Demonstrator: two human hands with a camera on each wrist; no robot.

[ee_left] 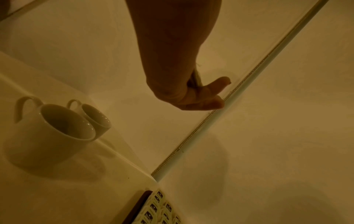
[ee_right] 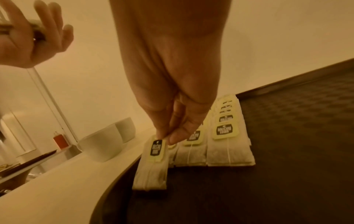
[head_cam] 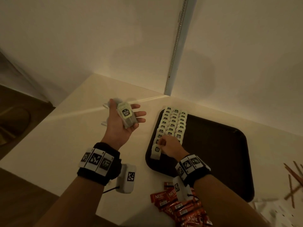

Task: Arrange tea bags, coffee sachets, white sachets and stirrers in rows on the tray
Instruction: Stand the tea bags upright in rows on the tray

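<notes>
My right hand (ee_right: 166, 138) pinches one tea bag (ee_right: 153, 159) by its tag, and the bag's lower end touches the near left corner of the dark tray (head_cam: 213, 153). That bag stands at the front of the left of three overlapping rows of tea bags (head_cam: 173, 123). My left hand (head_cam: 127, 110) is raised palm up left of the tray. It holds a stack of tea bags (head_cam: 129, 120), thumb along the stack's side and fingers spread nearly straight. Red coffee sachets (head_cam: 180, 208) lie heaped in front of the tray. Brown stirrers (head_cam: 293, 176) lie scattered at the right.
Two white cups (ee_left: 57, 128) stand on the counter left of the tray, under my left hand. A wall with a metal strip (head_cam: 175, 46) closes the back. The tray's right part is bare. Pale, blurred packets (head_cam: 278, 215) lie at the lower right.
</notes>
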